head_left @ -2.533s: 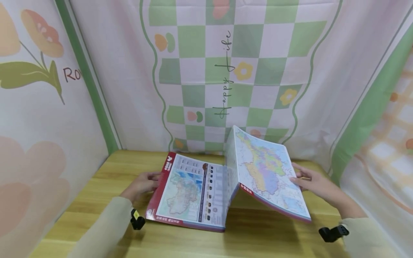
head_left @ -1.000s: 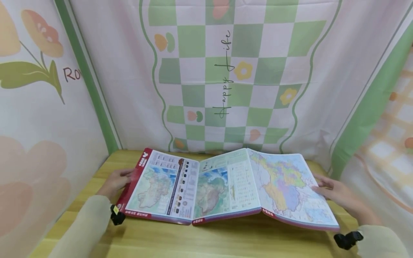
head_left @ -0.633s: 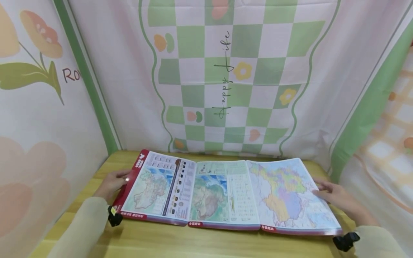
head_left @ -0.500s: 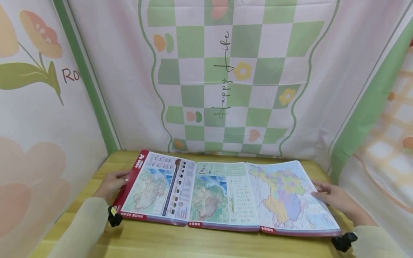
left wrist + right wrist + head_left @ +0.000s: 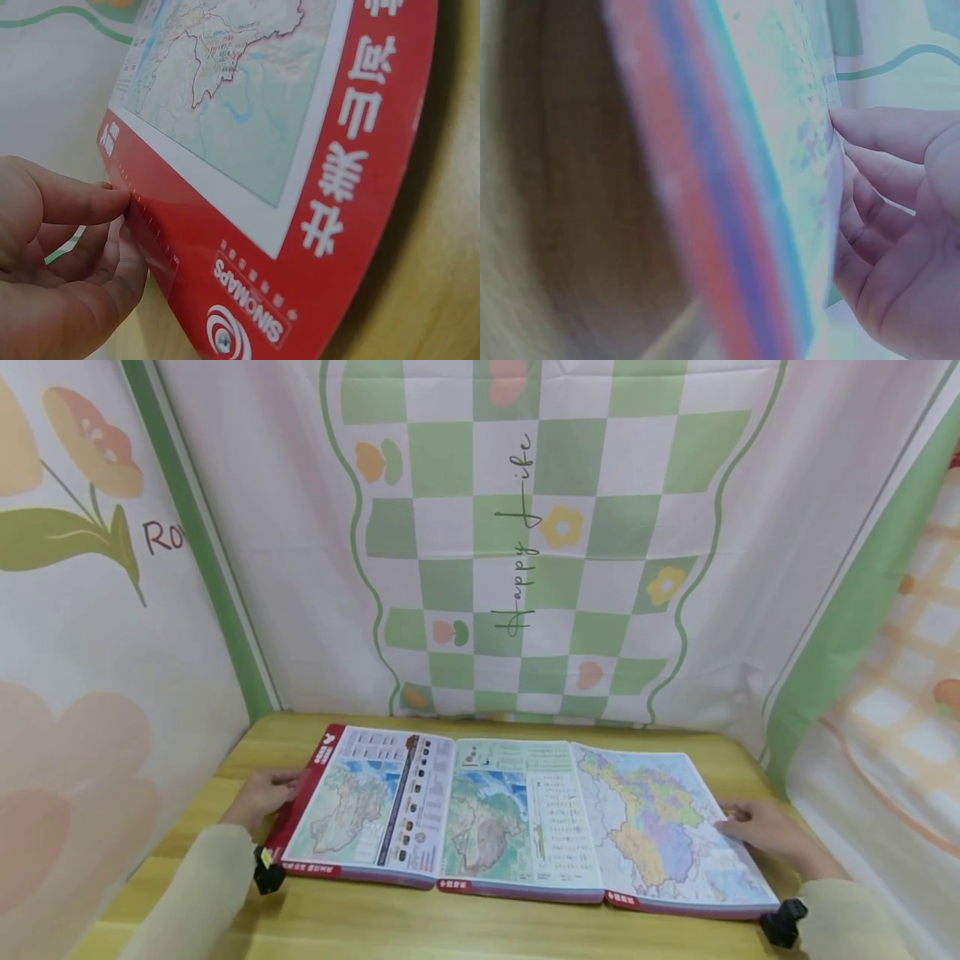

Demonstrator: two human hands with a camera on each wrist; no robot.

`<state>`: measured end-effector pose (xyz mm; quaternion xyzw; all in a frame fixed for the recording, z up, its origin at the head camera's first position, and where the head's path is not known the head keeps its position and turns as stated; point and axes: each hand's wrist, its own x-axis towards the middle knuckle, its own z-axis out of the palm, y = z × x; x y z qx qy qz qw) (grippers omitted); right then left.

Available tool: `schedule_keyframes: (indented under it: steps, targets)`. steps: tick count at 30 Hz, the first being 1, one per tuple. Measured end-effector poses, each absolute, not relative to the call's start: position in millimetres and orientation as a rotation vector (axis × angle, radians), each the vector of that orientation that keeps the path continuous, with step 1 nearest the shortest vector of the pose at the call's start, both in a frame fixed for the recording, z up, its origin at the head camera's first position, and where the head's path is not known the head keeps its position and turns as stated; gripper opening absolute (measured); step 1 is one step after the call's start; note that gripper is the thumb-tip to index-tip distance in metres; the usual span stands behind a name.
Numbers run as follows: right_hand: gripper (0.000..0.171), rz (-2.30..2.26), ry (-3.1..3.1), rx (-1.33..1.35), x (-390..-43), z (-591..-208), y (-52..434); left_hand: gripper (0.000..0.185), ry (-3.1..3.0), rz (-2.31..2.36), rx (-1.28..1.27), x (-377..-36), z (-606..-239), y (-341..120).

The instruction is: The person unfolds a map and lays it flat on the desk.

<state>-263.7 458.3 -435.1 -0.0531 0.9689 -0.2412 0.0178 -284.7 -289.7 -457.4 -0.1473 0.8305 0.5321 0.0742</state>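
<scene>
A fold-out map [image 5: 491,839] lies spread across in the head view, its three panels side by side. The left panel has a red border [image 5: 187,210], lettered SINOMAPS in the left wrist view. My left hand [image 5: 258,795] pinches this outer edge between thumb and fingers, the edge tilted up off the wood. On the far side my right hand [image 5: 765,831] pinches the outer edge of the right panel [image 5: 660,827], a coloured map. Striped layers of folded paper [image 5: 720,180] show blurred along the near edge in the right wrist view. Beneath the map, part of the tabletop is hidden.
The map rests over a wooden table [image 5: 450,931], which shows in front of it. Behind stands a fabric curtain [image 5: 502,552] with green and white checks, close to the table's back edge. More printed fabric [image 5: 82,693] encloses the left side and the right.
The map has gone from a raised fold between its panels to nearly flat, showing three panels. Both hands moved apart, then sank slightly, the right one drawing a little inward.
</scene>
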Motion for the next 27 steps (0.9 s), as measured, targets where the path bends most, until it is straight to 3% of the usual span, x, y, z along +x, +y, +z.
schedule_keyframes:
  steps: [27]
  targets:
    - [0.061,-0.871,2.929,-0.025,-257.7,-428.2,449.6,0.054,2.516,1.596,-0.424,-287.9,-455.9,-283.3]
